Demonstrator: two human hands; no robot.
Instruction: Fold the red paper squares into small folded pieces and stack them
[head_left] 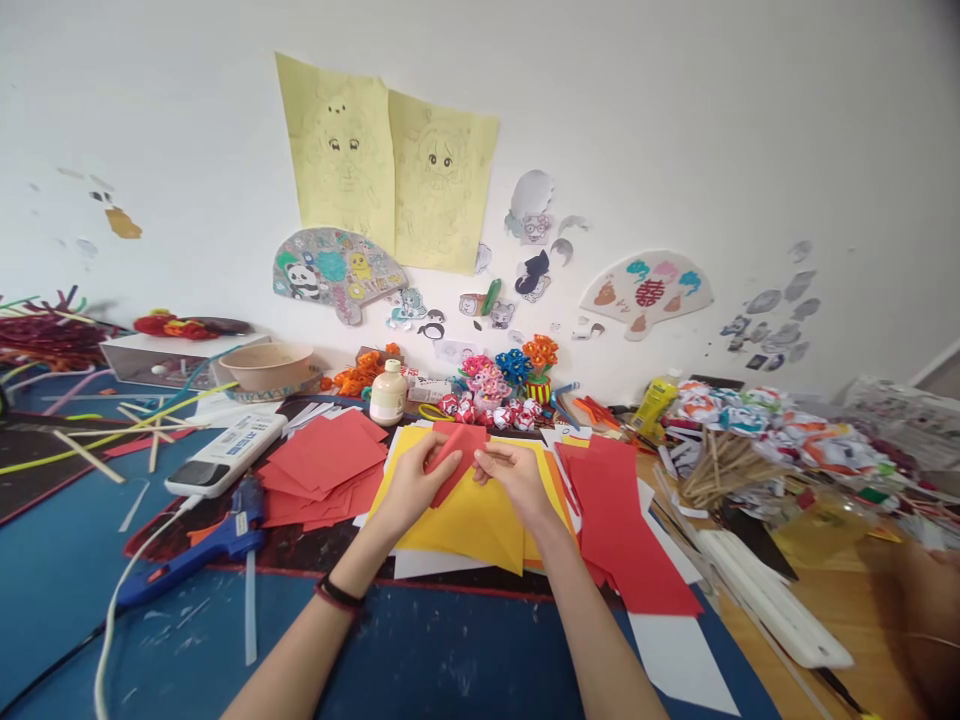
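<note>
Head view: I am looking down at both of my hands working over the middle of a cluttered craft table. My left hand and my right hand are both pinching the same folded red paper piece, the left closing on its left edge and the right closing on its right edge, so each hand is gripping that paper between thumb and fingers. The red piece is sitting just above a stack of yellow sheets, which is lying directly under my hands.

To the left of the yellow stack, a spread of red paper squares is fanning out, and beside it a white power strip is lying at an angle. Nearer to me on the left, a blue glue gun is resting on its side with its white cord trailing off. To the right of my right hand, long red paper strips are overlapping white sheets. Behind my hands, a small white bottle is standing upright next to a cluster of paper flowers. A bundle of wooden sticks is lying further right.
</note>
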